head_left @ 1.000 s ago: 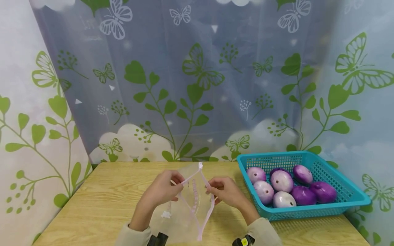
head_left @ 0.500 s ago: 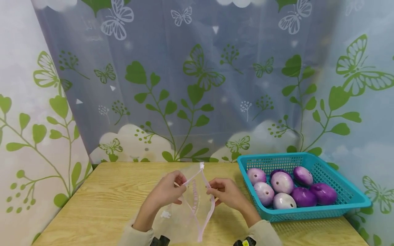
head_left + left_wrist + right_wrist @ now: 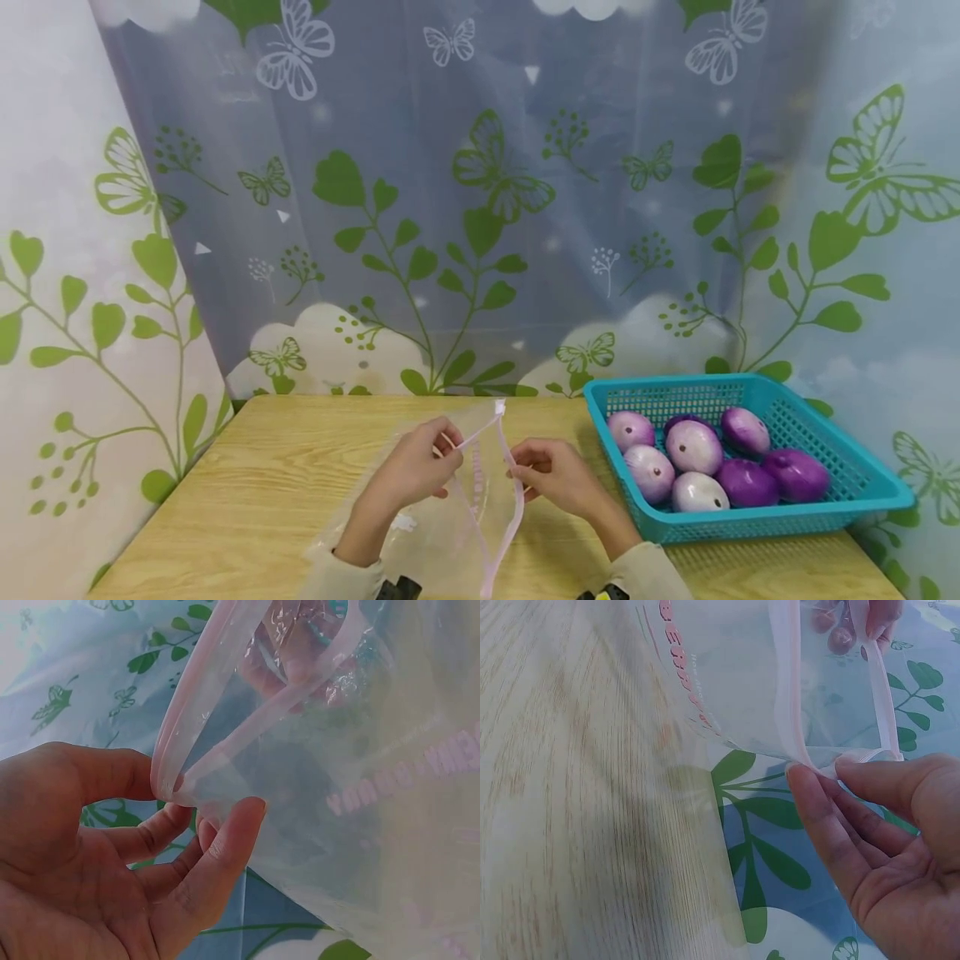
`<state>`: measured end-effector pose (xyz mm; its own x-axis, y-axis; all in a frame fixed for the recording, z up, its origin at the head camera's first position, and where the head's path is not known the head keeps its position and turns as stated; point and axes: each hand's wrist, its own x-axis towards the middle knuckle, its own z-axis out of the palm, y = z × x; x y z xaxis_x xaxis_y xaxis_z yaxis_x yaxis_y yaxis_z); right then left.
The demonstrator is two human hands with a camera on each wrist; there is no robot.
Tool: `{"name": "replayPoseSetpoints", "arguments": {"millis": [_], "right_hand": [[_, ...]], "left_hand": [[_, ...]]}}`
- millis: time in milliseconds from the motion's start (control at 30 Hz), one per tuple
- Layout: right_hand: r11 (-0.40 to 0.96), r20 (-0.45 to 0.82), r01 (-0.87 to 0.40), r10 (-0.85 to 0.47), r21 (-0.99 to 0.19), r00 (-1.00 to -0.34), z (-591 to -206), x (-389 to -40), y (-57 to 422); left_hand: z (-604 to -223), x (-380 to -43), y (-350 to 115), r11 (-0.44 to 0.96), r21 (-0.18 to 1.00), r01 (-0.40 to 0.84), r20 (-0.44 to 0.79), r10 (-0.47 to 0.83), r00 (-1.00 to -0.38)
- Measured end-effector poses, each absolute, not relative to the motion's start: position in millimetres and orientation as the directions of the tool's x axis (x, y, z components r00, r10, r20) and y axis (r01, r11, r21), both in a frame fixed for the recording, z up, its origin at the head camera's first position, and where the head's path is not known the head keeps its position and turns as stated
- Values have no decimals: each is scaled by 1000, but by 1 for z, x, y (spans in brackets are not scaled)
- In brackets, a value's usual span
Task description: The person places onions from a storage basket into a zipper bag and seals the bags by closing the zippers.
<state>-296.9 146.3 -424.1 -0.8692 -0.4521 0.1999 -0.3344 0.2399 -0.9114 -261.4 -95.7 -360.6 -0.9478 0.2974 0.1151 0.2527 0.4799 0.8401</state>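
A clear plastic zip bag (image 3: 477,479) with pink lettering and pink zip edges is between both hands over the table, its mouth spread apart. A small white slider (image 3: 499,407) sits at the far end of the zip. My left hand (image 3: 412,471) pinches the left edge of the mouth; in the left wrist view, the pink strip (image 3: 180,724) folds sharply at the fingertips. Across from it, my right hand (image 3: 561,477) pinches the right edge between thumb and fingers, as the right wrist view also shows. Nothing is visible inside the bag.
A blue plastic basket (image 3: 787,521) with several purple and whitish onions (image 3: 693,447) stands at the right of the wooden table (image 3: 262,500). Curtains (image 3: 480,250) with leaf and butterfly prints hang behind and at the sides.
Both hands keep their pinch on the bag's edges. The left hand has shifted slightly rightward, and the whole head view has slid a little. The basket and onions stay in place.
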Motion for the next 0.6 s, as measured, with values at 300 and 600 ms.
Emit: {"name": "replayPoseSetpoints", "arguments": {"millis": [300,600], "right_hand": [[225,202,-331,-454,-916,-868,-425,-297,146],[234,189,-323,-458,-917,-869,-426,-299,145]], "left_hand": [[-361,-262,-94,486,836,255,119,293,-949],[-364,-262,-93,482,835,266,132,294,-947]]}}
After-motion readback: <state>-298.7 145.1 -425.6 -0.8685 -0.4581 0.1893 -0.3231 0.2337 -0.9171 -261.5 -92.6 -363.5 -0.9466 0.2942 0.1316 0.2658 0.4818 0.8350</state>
